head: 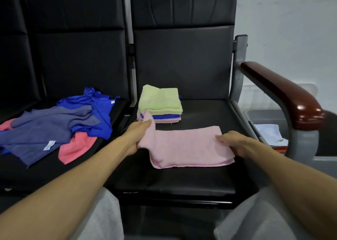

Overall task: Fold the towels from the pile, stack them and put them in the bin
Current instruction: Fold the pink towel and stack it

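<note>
My left hand grips the left end of a pale pink towel, the fingers curled tight round a bunched corner that stands up off the seat. My right hand lies on the towel's right end with the thumb flat on the nap; whether the other fingers tuck under the edge I cannot tell. The towel is soft terry, folded into a long doubled strip that runs left to right across the middle of the black padded bench, its cover smooth and slightly shiny like leather. Just behind it, toward the back edge, sits the stack of folded squares: light green terry on top, blue beneath, pink at the bottom, edges roughly lined up. On the seat to the left sprawls the loose pile: crumpled bright blue, dull grey-blue and coral cloths, thin and limp, with small white labels showing. Past the right edge, beyond a rounded, glossy red-brown armrest on a grey metal post, stands the grey bin, with a flat pale cloth lying inside.
</note>
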A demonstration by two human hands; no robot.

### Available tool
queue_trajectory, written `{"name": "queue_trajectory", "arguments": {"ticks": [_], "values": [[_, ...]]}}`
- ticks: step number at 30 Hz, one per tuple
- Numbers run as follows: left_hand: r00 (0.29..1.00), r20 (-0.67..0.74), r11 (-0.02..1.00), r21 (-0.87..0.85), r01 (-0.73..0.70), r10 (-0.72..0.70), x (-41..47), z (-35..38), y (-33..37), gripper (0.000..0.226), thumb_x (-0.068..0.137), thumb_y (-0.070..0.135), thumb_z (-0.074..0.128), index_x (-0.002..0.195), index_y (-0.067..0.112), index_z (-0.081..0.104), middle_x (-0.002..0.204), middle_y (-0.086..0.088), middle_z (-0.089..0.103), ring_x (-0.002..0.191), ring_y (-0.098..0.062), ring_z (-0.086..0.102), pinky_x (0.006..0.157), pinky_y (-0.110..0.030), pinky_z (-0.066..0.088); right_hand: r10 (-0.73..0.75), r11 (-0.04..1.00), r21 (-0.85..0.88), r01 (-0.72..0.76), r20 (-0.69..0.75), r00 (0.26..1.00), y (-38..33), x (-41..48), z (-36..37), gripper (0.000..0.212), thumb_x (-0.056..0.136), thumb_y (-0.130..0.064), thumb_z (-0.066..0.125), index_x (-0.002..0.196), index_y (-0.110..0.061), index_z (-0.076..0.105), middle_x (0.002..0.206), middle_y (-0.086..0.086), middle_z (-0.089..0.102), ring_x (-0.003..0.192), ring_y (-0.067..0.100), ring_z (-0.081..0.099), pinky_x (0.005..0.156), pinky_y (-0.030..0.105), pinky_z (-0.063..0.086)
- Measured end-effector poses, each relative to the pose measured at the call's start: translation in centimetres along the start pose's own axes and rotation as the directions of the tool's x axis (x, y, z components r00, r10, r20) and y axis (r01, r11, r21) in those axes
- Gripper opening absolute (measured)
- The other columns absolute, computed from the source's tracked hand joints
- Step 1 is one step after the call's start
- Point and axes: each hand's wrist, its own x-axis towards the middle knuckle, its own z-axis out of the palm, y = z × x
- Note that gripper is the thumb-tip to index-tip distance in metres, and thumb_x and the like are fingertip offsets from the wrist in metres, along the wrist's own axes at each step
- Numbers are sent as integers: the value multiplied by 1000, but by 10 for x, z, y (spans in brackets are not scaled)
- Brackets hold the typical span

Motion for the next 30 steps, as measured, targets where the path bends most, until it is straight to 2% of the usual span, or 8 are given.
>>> {"name": "queue_trajectory", "arguments": {"ticks": [4, 8, 13, 15, 18, 22, 27, 30], "values": [[998, 50, 999, 39, 26, -28, -7, 51, 10, 24, 95, 25, 55, 113, 10, 52, 101, -12, 63, 91, -26, 62, 83, -36, 51, 7, 999, 48, -9, 40, 999, 3, 3, -4, 13, 96, -2, 48, 96, 5, 59, 99, 16, 63, 82, 26, 62, 68, 34, 50], [994, 111, 985, 175, -1, -19, -13, 104, 11, 15, 93, 28, 53, 84, 17, 51, 100, -13, 61, 103, -31, 59, 99, -42, 46, -15, 996, 89, 9, 71, 997, 7, 8, -4, 25, 94, 3, 43, 112, 11, 59, 114, 20, 64, 105, 32, 63, 90, 42, 52], [975, 202, 912, 376, -163, 91, -13, 156, -2, 33, 95, 49, 45, 88, 21, 61, 80, -2, 61, 71, -16, 54, 64, -24, 39, -56, 988, 147, 39, 110, 992, 12, 7, -4, 30, 89, 6, 39, 105, 12, 63, 104, 21, 65, 95, 31, 63, 88, 41, 51], [955, 280, 900, 385, -205, 98, -11, 169, -10, 24, 97, 39, 45, 100, 26, 65, 84, -4, 67, 72, -19, 60, 64, -27, 42, -67, 986, 159, 46, 127, 990, 13, 6, -4, 30, 88, 4, 40, 101, 10, 65, 105, 21, 67, 100, 33, 65, 89, 42, 52], [932, 352, 873, 424, -239, 84, -12, 181, -18, 27, 93, 20, 45, 94, 6, 68, 76, -15, 68, 62, -27, 63, 56, -31, 46, -70, 985, 168, 46, 139, 988, 13, 5, -7, 28, 84, 2, 44, 97, 10, 67, 105, 23, 69, 103, 36, 66, 95, 49, 52], [891, 448, 875, 403, -267, 66, -17, 182, -14, 34, 100, 19, 38, 86, 1, 63, 69, -15, 60, 45, -21, 52, 41, -25, 40, -61, 987, 153, 42, 118, 991, 16, 2, -10, 24, 85, -10, 52, 90, 6, 69, 96, 21, 72, 96, 34, 69, 92, 49, 54], [858, 490, 724, 535, -437, 155, -12, 138, -3, 25, 101, 21, 42, 106, 18, 66, 86, -2, 68, 64, -10, 63, 60, -20, 46, -40, 967, 254, 24, 57, 998, 11, 9, -7, 56, 99, -48, 41, 119, 1, 61, 113, 13, 68, 100, 27, 67, 94, 41, 53], [846, 491, 638, 587, -499, 209, -6, 102, -6, 24, 99, 19, 47, 100, 21, 71, 85, 2, 69, 73, -7, 63, 68, -17, 48, -34, 993, 110, 35, -14, 999, 2, 3, 1, 72, 96, -60, 33, 127, 0, 57, 124, 13, 63, 111, 29, 61, 102, 41, 47]]}}
